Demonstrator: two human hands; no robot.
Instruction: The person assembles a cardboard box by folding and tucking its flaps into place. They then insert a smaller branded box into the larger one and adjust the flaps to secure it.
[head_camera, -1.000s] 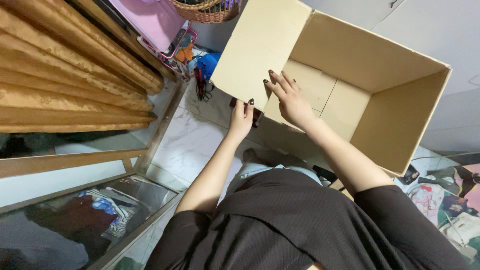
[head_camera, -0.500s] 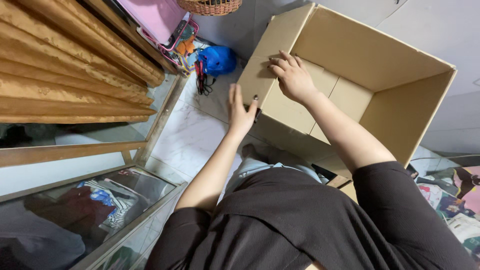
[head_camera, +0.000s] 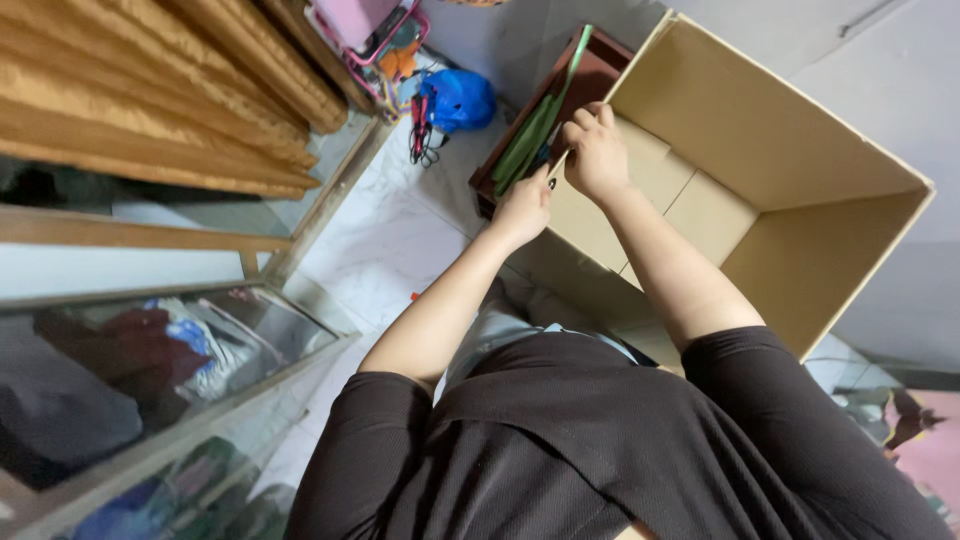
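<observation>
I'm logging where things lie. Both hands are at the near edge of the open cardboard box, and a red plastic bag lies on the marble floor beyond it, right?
Not quite: the plastic bag is blue, not red, as the head view shows. The rest holds: the left hand and right hand are at the near edge of the open cardboard box, and the bag lies on the marble floor beyond.

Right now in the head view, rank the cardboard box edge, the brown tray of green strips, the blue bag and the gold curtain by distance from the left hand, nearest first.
From the left hand:
1. cardboard box edge, touching, at the fingertips.
2. brown tray, just beyond the hand.
3. blue bag, farther up-left on the floor.
4. gold curtain, far left.
</observation>
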